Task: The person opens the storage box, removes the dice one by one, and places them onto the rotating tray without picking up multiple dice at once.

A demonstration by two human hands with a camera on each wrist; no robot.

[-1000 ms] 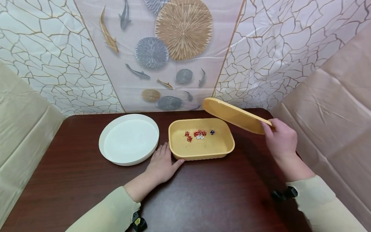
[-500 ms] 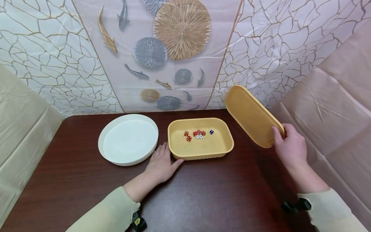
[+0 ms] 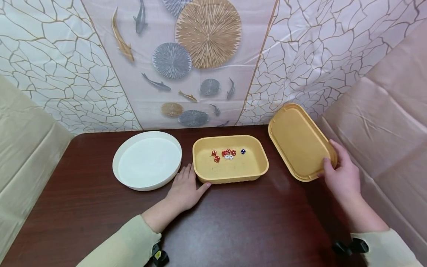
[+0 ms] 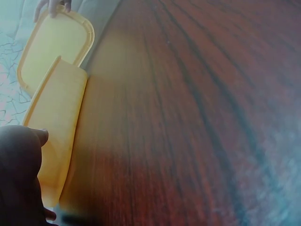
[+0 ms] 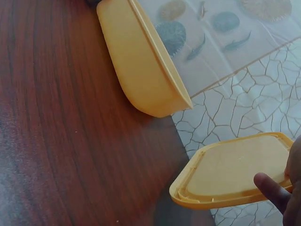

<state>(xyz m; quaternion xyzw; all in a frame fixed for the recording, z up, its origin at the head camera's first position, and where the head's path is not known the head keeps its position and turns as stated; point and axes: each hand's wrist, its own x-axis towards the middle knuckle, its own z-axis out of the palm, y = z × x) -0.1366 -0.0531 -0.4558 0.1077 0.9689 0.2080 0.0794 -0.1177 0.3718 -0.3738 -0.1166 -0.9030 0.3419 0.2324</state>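
A yellow rectangular box [image 3: 245,165] stands without its cover in the middle of the table. Several red dice [image 3: 217,159], two white dice [image 3: 227,157] and one blue die [image 3: 243,151] lie on its floor. My left hand [image 3: 184,191] rests at the box's front left corner, fingers straight along the side and thumb stretched along the front wall. To the right of the box, my right hand [image 3: 344,180] pinches the yellow lid [image 3: 300,142] by its near right edge. The lid is tilted, its flat ridged face toward the head camera. In the right wrist view, a finger [image 5: 270,188] lies over the lid's face.
A round white tray [image 3: 146,160] sits left of the box, close to my left fingertips. The dark wooden table [image 3: 240,222] ends at a patterned cloth [image 3: 213,100] behind. Beige cloth [image 3: 377,141] hangs close beside my right hand.
My right hand has carried the lid rightward and away from the box, lowering and turning it so its face shows more. The left hand, box and dice have stayed put.
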